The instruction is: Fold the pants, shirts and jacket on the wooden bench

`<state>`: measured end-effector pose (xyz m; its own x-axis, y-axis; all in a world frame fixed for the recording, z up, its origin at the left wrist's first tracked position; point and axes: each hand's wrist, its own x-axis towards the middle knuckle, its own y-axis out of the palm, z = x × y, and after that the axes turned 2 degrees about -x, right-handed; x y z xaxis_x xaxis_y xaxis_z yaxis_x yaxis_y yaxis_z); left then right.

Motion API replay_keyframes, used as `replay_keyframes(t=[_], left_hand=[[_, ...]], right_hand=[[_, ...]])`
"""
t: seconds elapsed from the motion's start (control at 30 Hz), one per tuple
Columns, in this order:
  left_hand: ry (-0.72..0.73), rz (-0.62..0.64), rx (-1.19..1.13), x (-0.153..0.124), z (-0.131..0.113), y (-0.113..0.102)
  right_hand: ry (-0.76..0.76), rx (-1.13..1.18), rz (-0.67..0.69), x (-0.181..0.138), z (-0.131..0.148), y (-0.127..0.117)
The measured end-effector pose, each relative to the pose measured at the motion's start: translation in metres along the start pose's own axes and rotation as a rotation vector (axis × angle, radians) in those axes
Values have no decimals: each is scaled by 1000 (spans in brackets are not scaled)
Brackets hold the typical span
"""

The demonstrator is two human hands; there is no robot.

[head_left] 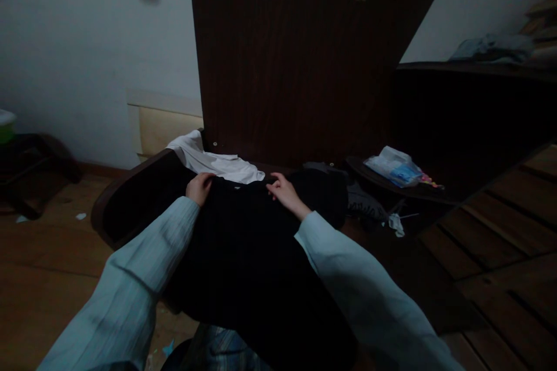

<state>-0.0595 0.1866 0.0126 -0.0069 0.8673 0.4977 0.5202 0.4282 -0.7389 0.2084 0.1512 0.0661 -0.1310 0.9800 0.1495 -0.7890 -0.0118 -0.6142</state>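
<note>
I count two hands in my view, both out of pale striped sleeves, and both on one black garment (pixel 243 237). It lies spread over a dark rounded piece of furniture (pixel 130 200) straight ahead of me and hangs down toward my lap.

My left hand (pixel 199 188) sits at the garment's far edge with the fingers curled shut on the cloth. My right hand (pixel 284 191) rests on the same edge, well apart from the left, with the fingers bent down onto the fabric. I cannot tell whether it pinches the cloth or only presses on it.

Just beyond the left hand lies one white garment (pixel 213 161), crumpled, touching the black one's far edge and leaning toward a tall dark wooden panel (pixel 296 58).

There are two containers. One clear plastic bag (pixel 394 167) lies on a low dark ledge to the right, with something blue and something pale inside; I cannot make out more. One green basin (pixel 6 125) stands on a dark stool at the far left, cut by the frame edge, its inside hidden.

A few pale scraps lie on the wooden floor (pixel 47 266), one near the furniture's left side.
</note>
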Motion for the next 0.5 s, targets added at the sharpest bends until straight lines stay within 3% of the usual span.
replay_keyframes(t=[0.1, 0.27, 0.37, 0.5], left_hand=[[20, -23, -13, -1, -1, -3], [57, -86, -35, 0, 1, -2], [56, -170, -60, 2, 6, 2], [86, -298, -70, 2, 7, 5]], right_hand=[[74, -286, -4, 17, -13, 25], [95, -596, -46, 19, -35, 37], [74, -527, -200, 16, -44, 40], [9, -215, -427, 21, -56, 43]])
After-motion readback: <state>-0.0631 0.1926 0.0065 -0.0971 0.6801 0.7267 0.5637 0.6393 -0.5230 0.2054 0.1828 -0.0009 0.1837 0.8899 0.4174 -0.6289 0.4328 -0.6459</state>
